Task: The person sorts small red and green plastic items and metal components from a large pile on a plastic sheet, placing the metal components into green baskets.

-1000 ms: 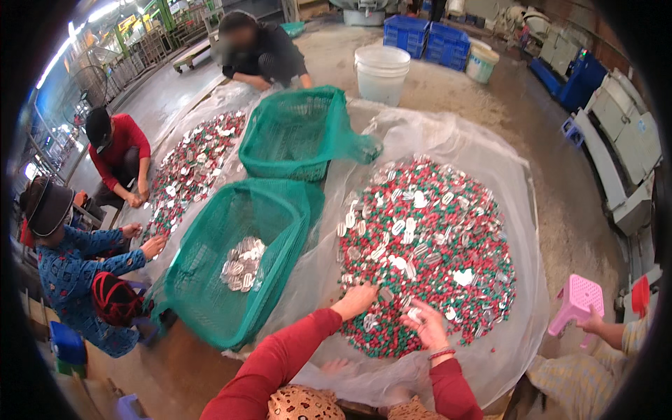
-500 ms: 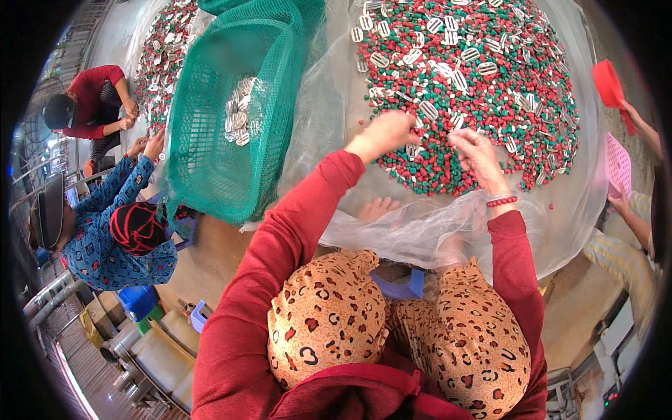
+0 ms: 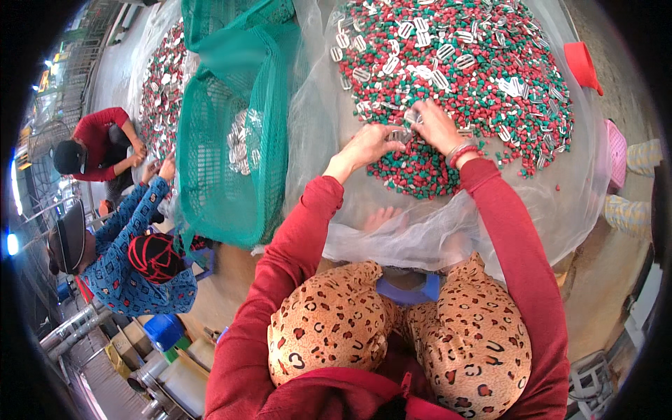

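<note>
Both my hands are at the near side of a wide heap of small red, green and white pellets, with slotted silver metal pieces scattered through it. My left hand is closed, thumb and fingers pinching a slotted metal piece. Close beside it, my right hand is closed on another slotted metal piece; its fingers hide part of that piece. More slotted metal pieces lie in a pile inside the green mesh-lined basket to the left.
Translucent sheeting lies under the heap, near my bare foot. A red scoop and a pink basket stand at the right. Two people work at another pellet heap on the left.
My right hand has moved left and away from me, close to my left hand. My left hand has shifted slightly left and nearer. The whole view has shifted, and the red scoop is no longer held.
</note>
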### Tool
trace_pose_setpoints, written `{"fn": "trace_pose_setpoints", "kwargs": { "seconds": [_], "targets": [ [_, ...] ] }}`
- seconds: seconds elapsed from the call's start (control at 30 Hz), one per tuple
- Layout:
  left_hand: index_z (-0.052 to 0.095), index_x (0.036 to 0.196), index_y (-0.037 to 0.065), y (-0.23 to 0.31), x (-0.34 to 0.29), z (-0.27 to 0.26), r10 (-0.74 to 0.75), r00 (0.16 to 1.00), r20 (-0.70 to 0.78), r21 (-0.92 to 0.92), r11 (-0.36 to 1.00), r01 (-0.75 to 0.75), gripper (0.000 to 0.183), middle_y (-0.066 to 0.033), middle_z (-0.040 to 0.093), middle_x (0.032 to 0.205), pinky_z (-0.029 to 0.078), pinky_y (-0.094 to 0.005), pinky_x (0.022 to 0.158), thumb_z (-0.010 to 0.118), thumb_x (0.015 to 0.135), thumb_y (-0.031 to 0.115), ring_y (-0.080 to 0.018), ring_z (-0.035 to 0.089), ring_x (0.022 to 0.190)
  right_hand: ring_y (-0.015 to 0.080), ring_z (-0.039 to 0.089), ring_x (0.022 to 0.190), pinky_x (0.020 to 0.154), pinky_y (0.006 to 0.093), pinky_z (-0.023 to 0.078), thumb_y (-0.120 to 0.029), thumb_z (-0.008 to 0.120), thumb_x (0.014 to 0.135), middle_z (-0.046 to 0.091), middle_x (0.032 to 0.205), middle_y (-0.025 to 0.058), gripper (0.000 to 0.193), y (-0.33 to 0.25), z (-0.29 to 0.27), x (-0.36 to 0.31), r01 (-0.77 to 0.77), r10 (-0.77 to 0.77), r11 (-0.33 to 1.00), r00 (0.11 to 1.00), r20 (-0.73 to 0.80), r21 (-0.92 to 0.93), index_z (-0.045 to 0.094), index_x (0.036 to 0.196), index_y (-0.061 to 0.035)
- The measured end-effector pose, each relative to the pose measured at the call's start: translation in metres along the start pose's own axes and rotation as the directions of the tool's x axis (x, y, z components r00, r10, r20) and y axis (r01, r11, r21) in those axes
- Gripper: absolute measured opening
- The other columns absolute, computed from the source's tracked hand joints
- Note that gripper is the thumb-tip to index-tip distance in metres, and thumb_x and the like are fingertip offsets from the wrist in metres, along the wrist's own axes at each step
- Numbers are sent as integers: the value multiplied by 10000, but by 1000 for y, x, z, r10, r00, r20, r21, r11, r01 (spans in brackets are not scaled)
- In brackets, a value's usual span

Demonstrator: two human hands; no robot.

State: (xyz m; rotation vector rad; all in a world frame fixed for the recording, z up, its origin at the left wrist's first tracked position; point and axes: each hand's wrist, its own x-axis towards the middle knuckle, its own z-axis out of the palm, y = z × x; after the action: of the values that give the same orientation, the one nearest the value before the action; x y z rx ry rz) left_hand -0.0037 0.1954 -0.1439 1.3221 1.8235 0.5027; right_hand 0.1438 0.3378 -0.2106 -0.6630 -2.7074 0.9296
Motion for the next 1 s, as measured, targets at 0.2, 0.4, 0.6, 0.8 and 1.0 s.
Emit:
{"fn": "trace_pose_setpoints", "kwargs": {
  "seconds": [0.2,0.4,0.6,0.8,1.0],
  "targets": [
    [548,1233,134,22,-18,-10,-280,945,172,-644,693,323,401,52,529,742,346,-220,480,547,903,363,-55,435,596,321,609,870,746,404,478,-183,647,764,634,896,153,293,-36,-7,-48,-195,175,977,966,189,92,618,1030,-63],
    [657,952,96,-6,-11,-6,-87,993,79,-507,854,115,277,57,514,674,311,-211,476,550,904,347,-38,400,570,147,614,673,651,278,476,-206,652,807,671,748,61,196,-19,-24,-64,-446,442,737,886,138,507,689,856,-20],
    [635,777,53,7,0,-3,-131,990,51,-380,914,141,359,36,474,613,337,-265,491,517,916,363,-69,404,552,127,604,779,555,224,452,-222,621,842,630,872,27,217,-12,-61,-70,-393,294,-181,853,431,902,601,984,-60],
    [638,943,58,6,-18,3,-70,991,114,-395,912,110,218,-27,551,615,406,-310,492,635,827,242,-129,513,519,239,584,875,592,275,486,-279,596,848,610,971,100,296,-31,-83,-63,-391,-109,-459,916,387,797,587,1025,-42],
    [567,955,38,-16,-11,57,108,991,-74,285,955,-83,228,-214,599,877,464,-467,666,613,816,213,-382,592,807,132,611,735,606,221,499,-85,619,839,638,997,66,291,-11,-81,-65,-356,365,-293,816,448,887,565,1124,-57]
  ]
}}
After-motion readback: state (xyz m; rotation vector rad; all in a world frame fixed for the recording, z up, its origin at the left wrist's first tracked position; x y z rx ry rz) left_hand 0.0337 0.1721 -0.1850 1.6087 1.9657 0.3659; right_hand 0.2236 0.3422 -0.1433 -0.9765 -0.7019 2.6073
